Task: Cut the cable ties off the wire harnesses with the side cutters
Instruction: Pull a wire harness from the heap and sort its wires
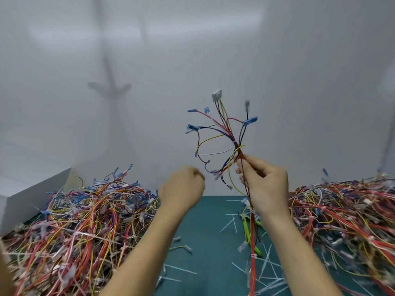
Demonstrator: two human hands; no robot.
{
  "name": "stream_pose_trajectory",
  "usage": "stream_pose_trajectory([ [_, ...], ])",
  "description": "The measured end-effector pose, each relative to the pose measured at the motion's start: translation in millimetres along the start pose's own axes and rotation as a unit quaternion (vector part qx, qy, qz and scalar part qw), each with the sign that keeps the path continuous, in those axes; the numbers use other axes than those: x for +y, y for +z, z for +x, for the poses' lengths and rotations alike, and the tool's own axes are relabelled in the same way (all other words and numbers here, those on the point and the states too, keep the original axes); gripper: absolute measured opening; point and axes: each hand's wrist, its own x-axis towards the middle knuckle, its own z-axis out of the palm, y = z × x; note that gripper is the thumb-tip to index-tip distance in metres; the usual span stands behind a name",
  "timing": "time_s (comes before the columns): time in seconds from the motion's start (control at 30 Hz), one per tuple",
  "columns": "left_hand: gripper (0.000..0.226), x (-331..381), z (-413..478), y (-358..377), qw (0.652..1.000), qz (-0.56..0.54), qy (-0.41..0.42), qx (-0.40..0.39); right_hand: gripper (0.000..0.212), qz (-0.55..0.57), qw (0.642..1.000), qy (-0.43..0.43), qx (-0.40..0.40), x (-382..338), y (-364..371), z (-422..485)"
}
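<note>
Raised before the white wall (pixel 299 82): one wire harness (pixel 222 133), pinched in the right hand (pixel 267 184). Left hand (pixel 181 189) blurred, curled, grasp unclear. On the green table (pixel 209 221): side cutters (pixel 246 228), cut cable ties (pixel 227 225), harness piles (pixel 85 221) either side.

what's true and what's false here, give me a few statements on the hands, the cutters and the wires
1. The right hand grips a multicoloured wire harness held up in the air. True.
2. The left hand holds the green-handled side cutters. False: they lie on the teal mat.
3. Cut white cable ties lie on the mat. True.
4. Wires are piled only on the right. False: there is a left pile and a right pile.
</note>
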Motion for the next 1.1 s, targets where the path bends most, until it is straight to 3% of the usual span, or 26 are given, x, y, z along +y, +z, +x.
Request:
stream_pose_trajectory([
  [0.07,0.026,21,-8,-12,0.987,-0.118,0.025,0.110,0.027,0.006,1.000,0.004,-0.001,1,3,0],
  [0.17,0.012,40,-22,-23,0.963,-0.081,0.042,0.253,0.022,0.020,1.000,0.004,-0.002,-1,4,1],
  [0.3,0.034,43,-30,-19,0.950,-0.145,0.052,0.271,0.029,0.025,1.000,0.010,-0.008,-3,5,0],
  [0.4,0.024,46,-36,-15,0.925,-0.237,0.074,0.287,0.037,0.021,1.000,0.019,-0.014,-2,7,-3],
  [0.5,0.001,47,-35,-9,0.929,-0.244,0.100,0.259,0.032,0.023,0.999,0.024,-0.025,-1,10,-5],
  [0.63,0.006,43,-31,-2,0.931,-0.294,0.116,0.185,0.032,0.020,0.998,0.009,-0.055,-5,13,-7],
  [0.83,0.005,37,-28,-5,0.890,-0.420,0.095,0.147,0.032,-0.029,0.991,-0.019,-0.129,-11,12,-9],
  [0.97,0.007,33,-28,-12,0.843,-0.527,0.052,0.089,0.029,-0.043,0.982,0.004,-0.185,-14,9,-7],
  [1.1,0.006,28,-28,-19,0.823,-0.567,0.007,0.042,0.026,-0.101,0.973,-0.001,-0.208,-18,6,-5],
])
